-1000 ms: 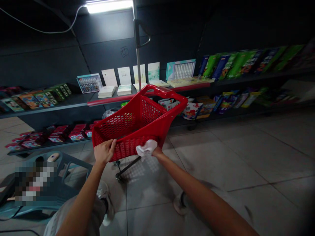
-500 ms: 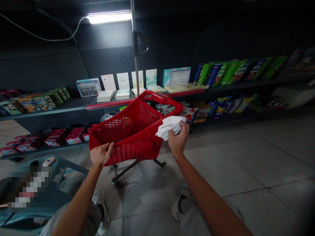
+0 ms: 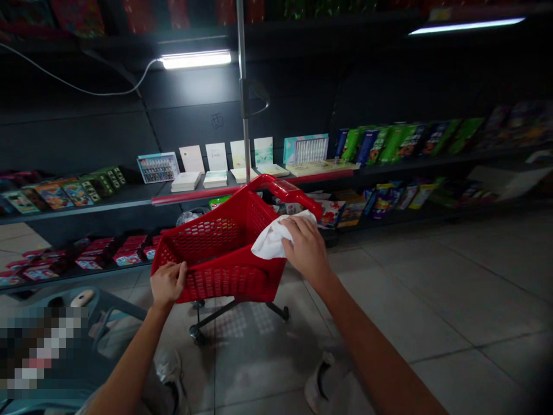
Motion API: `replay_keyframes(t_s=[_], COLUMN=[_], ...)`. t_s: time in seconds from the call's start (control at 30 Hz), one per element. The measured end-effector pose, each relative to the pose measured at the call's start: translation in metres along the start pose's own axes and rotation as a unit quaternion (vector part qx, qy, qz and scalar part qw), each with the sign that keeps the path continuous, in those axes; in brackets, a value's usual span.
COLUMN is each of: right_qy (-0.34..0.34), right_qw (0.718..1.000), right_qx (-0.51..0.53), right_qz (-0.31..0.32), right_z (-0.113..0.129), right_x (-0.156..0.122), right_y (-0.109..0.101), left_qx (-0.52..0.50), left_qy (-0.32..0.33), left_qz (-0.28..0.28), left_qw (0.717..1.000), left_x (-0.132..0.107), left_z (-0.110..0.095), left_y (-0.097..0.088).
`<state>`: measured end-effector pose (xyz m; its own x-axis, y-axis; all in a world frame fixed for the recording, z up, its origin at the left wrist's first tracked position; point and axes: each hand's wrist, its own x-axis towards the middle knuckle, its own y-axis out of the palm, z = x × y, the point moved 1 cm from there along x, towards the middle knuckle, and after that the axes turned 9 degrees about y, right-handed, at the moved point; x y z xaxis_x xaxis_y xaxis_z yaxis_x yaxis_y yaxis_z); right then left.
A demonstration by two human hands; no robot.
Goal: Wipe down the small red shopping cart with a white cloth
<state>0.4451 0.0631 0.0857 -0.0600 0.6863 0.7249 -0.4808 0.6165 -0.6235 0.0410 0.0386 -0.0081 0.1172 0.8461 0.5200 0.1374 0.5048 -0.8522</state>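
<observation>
Red plastic shopping cart (image 3: 276, 187) with a mesh basket, standing on a tiled floor (image 3: 389, 323) before dark shelves (image 3: 108, 199) displaying boxed sets (image 3: 305, 150). The left hand (image 3: 167, 283) was curled tightly over the near rim of the basket, gripping it. The right hand (image 3: 306, 251) was pressing a crumpled white cloth (image 3: 276, 237) against the basket's upper right edge, fingers spread over the fabric.
</observation>
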Motion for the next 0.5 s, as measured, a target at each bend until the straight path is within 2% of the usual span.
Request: replay_keyframes(t_s=[0.13, 0.2, 0.27, 0.37, 0.5], right_qy=[0.002, -0.017, -0.044, -0.078, -0.08], right_qw=[0.996, 0.993, 0.986, 0.974, 0.96], right_qx=[-0.076, -0.1, -0.12, -0.148, -0.147], right_qz=[0.034, 0.067, 0.106, 0.153, 0.226], right_z=[0.001, 0.008, 0.018, 0.033, 0.042], right_x=[0.017, 0.021, 0.022, 0.026, 0.037], right_y=[-0.011, -0.013, -0.015, -0.017, -0.025], left_qx=[0.042, 0.046, 0.02, -0.059, -0.136], left_qy=[-0.023, -0.052, -0.055, 0.011, 0.126], left_qz=[-0.075, -0.116, -0.146, -0.15, -0.109], left_qw=[0.996, 0.991, 0.988, 0.987, 0.977], left_x=[0.001, 0.004, 0.007, 0.01, 0.011], left_z=[-0.018, -0.031, -0.044, -0.065, -0.1], left_y=[-0.004, -0.007, -0.01, -0.012, -0.013])
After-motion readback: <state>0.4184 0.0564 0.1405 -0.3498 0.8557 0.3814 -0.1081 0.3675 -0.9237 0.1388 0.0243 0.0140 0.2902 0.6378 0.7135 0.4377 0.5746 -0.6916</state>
